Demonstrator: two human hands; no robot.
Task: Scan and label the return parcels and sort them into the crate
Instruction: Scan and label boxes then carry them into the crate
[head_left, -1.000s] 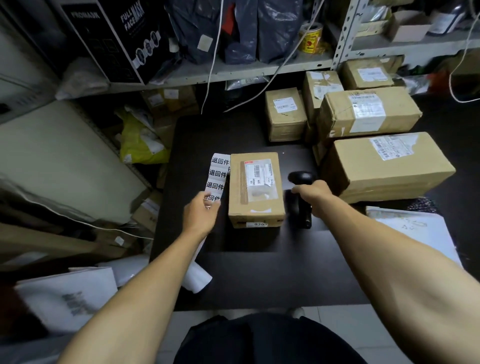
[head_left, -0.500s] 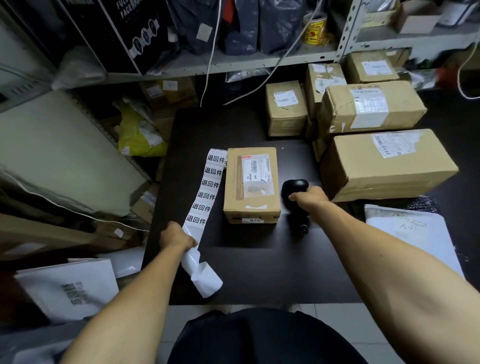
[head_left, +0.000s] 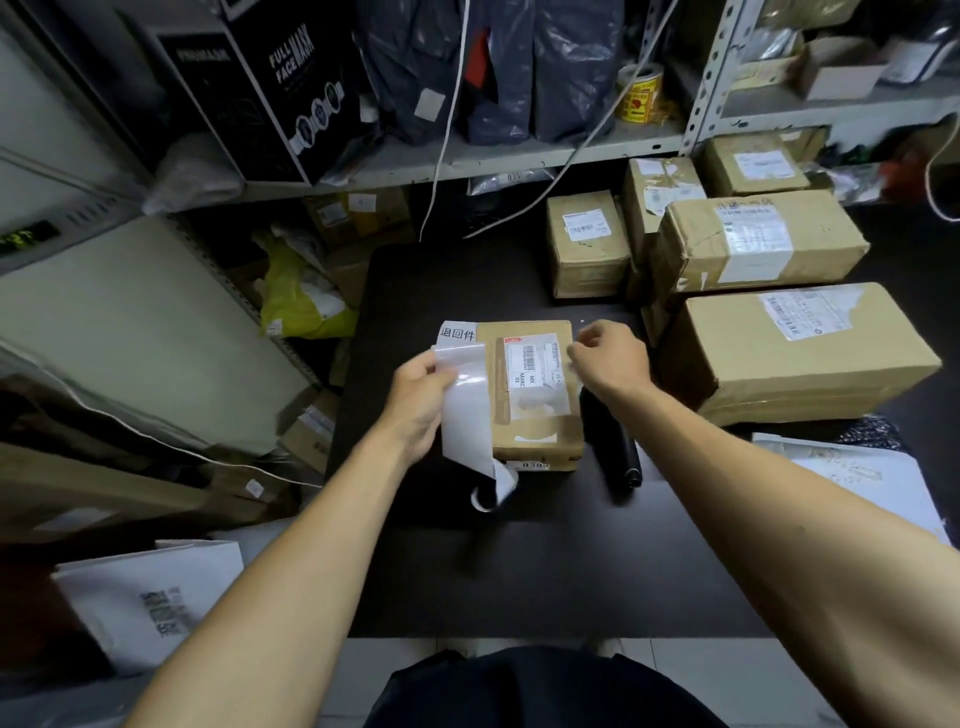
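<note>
A small brown parcel (head_left: 535, 431) with a white shipping label lies in the middle of the black table (head_left: 519, 561). My left hand (head_left: 421, 400) grips a strip of return labels (head_left: 462, 410) and holds it up over the parcel's left side; the strip's blank end curls down at the front. My right hand (head_left: 610, 358) hovers over the parcel's far right corner with its fingers loosely curled and nothing visible in them. The black scanner (head_left: 610, 447) lies on the table just right of the parcel. No crate is in view.
Several taped brown parcels are stacked at the table's back right, the largest (head_left: 789, 353) close to my right hand. A white mailer (head_left: 852, 478) lies at the right edge. Metal shelving (head_left: 467, 166) with bags and boxes stands behind. Clutter and a white bag (head_left: 150, 597) fill the floor on the left.
My right hand let go of the scanner, which now lies flat, and moved over the parcel. My left hand lifted the label strip from the table up over the parcel's left side.
</note>
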